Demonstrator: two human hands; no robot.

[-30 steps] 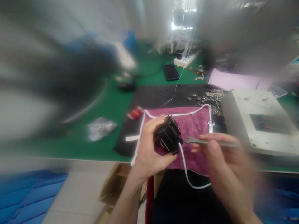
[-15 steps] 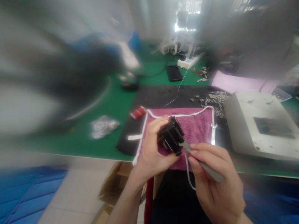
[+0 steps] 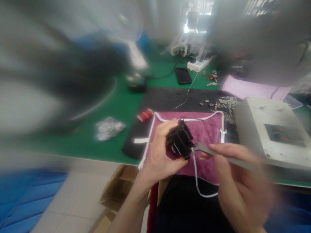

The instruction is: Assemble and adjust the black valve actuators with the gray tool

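My left hand (image 3: pixel 161 152) is closed around a black box-shaped device (image 3: pixel 181 137), fingers over its top and thumb along its lower edge. A white cable (image 3: pixel 196 178) comes out of the device's right side and loops down over my lap. In my right hand (image 3: pixel 243 181) is a flat grey open-end wrench (image 3: pixel 206 149), its jaw at the cable's entry on the device; I cannot tell whether it touches. Underneath lies a purple towel (image 3: pixel 209 129) with a white border.
A second wrench (image 3: pixel 223 134) lies on the towel's right border. To the right stands a beige metal box (image 3: pixel 255 129), with small metal parts (image 3: pixel 228 103) behind it. A red packet (image 3: pixel 145 115), a clear plastic bag (image 3: pixel 109 127) and a black phone (image 3: pixel 183 75) lie on the green bench (image 3: pixel 109 103).
My right hand has moved right and the wrench has swung to lie flatter, its jaw a little higher. More of the white cable shows. My left hand keeps its hold on the device.
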